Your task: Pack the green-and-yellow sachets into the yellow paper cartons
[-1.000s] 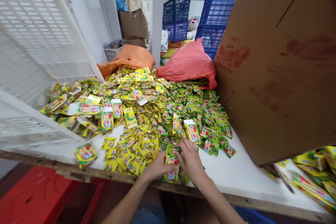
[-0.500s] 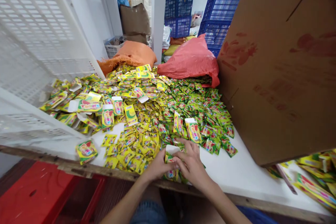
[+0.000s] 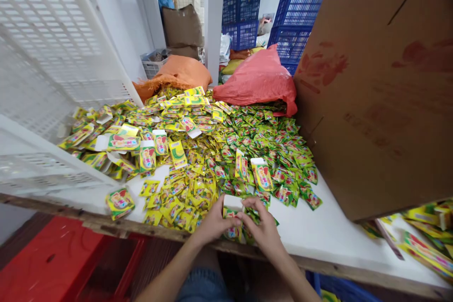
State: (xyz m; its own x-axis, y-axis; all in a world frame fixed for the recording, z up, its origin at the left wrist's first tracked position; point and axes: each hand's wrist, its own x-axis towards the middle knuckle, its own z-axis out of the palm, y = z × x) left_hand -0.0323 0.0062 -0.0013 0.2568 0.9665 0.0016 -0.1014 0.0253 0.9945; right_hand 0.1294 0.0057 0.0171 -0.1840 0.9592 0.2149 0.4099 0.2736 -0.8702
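While your left hand (image 3: 212, 222) and right hand (image 3: 264, 229) meet at the near edge of the white table (image 3: 329, 236), both are closed on one small open carton (image 3: 231, 217), your left gripping its left side and your right pinching its right side with the fingertips. You hold that single carton upright, its long axis running roughly vertical, with the white open flap pointing up and away from you and the printed yellow-green face turned toward you. I cannot tell whether any sachets are tucked under your right palm.

Just beyond your hands stand two more cartons (image 3: 260, 174) on end, side by side, white flaps up. Further left, several flat or assembled cartons lie scattered, too jumbled to count exactly. One loose packet (image 3: 119, 200) lies alone near the table's left front corner. The heap of sachets (image 3: 226, 146) runs into the hundreds, beyond counting.

Two sacks sit behind the heap: an orange sack (image 3: 180, 75) and a red sack (image 3: 258, 80). Two stacks of blue crates (image 3: 293, 14) stand further back. On your right, one big cardboard box (image 3: 382, 94) leans over the table; on your left, a white crate (image 3: 53, 71) hems in the heap.
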